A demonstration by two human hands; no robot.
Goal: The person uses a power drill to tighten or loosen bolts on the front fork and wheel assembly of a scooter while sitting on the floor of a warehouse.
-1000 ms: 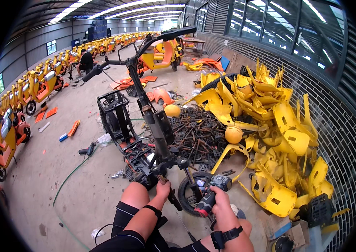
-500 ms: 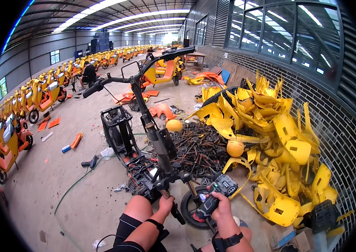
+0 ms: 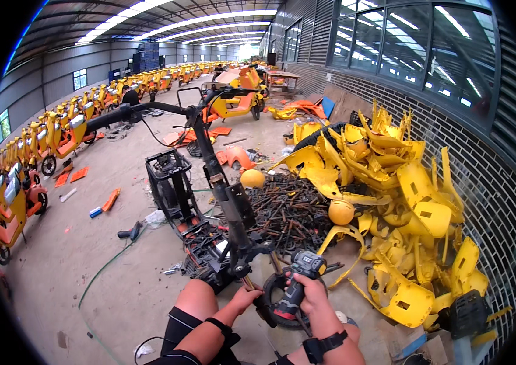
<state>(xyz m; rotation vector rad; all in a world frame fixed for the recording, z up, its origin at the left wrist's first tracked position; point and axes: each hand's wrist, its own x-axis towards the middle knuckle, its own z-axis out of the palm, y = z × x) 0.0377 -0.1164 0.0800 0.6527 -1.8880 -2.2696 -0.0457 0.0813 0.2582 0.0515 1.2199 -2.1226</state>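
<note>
A stripped scooter frame (image 3: pixel 194 249) stands before me, its black steering column (image 3: pixel 230 201) rising to a handlebar (image 3: pixel 166 108). Low on the fork, my left hand (image 3: pixel 247 300) is closed around a fork leg (image 3: pixel 248 282) with a bronze-coloured tube. My right hand (image 3: pixel 312 293) grips a black and grey cordless impact wrench (image 3: pixel 292 298) with red at its lower end. Its working tip cannot be made out. Behind the wrench, partly covered by it, is the front wheel (image 3: pixel 275 286) with its black tyre.
Dark metal parts (image 3: pixel 288 210) lie heaped beyond the wheel. Yellow plastic panels (image 3: pixel 416 201) are piled along the brick wall (image 3: pixel 483 176). Another power tool (image 3: pixel 130 232) lies on the floor by a green hose (image 3: pixel 102 272). Rows of yellow scooters (image 3: pixel 57 137) line the left side.
The handlebar has turned: its left end swung outward and up, its right end inward and down. My right hand and the wrench shifted slightly left. My left hand stays on the fork.
</note>
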